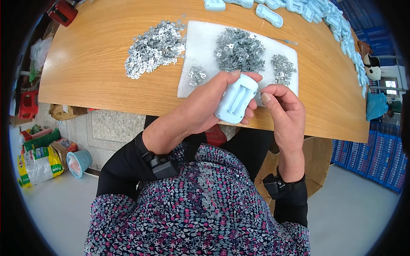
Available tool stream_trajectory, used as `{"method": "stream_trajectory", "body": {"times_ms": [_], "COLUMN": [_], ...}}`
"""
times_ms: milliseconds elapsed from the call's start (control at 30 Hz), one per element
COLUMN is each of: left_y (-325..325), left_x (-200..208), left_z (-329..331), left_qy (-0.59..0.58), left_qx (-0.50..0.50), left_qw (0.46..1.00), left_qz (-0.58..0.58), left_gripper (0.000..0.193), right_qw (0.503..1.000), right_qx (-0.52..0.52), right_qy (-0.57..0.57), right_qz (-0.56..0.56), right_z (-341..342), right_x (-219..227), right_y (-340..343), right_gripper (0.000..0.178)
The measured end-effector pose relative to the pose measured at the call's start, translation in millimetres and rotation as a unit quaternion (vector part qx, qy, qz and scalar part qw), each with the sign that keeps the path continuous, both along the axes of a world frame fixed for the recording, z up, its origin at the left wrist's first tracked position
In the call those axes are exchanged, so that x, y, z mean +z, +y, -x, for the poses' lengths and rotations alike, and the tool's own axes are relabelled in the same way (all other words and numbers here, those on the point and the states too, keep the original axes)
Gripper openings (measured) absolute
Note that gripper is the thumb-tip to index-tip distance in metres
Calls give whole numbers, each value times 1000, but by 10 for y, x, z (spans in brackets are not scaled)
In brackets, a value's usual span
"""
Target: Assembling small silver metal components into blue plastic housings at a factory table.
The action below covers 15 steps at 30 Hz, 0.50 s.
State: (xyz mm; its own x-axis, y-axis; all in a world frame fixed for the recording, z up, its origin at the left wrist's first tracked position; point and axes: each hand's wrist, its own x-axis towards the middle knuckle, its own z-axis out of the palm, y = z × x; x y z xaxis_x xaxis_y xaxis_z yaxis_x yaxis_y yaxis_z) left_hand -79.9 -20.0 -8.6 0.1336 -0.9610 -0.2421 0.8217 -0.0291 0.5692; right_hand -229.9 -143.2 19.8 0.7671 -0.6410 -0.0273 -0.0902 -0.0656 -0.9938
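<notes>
My left hand (207, 98) is closed around a light blue plastic battery casing (236, 99), tilted, its long battery compartment turned up toward me. Just right of the casing, my right hand (287, 113) pinches a small metal piece (259, 96) between thumb and fingers; its exact shape is mostly hidden. Beyond both hands lies a white foam sheet (200, 38). On it sit a large heap of metal contact pieces (240, 51), a smaller heap of metal pieces (283, 69) at the right and a few flat metal tabs (197, 76) at the left.
Left of the sheet, a pile of flat metal tabs (156, 49) lies on the wooden table (94, 64). Many more blue casings (314, 10) line the far right edge. A thin tool (287, 41) rests by the sheet. A cardboard box (320, 164) stands below the table at the right.
</notes>
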Motion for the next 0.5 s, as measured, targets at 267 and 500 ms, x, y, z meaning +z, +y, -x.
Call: {"method": "stream_trajectory", "body": {"times_ms": [267, 500], "left_y": [-5, -12], "left_x": [41, -45], "left_z": [66, 70], "left_qy": [-22, -3], "left_qx": [-20, -35], "left_qw": [998, 997], "left_qz": [-58, -72], "left_gripper": [53, 53], "right_qw": [993, 995], "right_qx": [-6, -16], "right_qy": [9, 34], "right_qz": [117, 94], "right_z": [-94, -86], "right_x": [-56, -88], "right_y": [78, 69], "right_gripper": [11, 10]}}
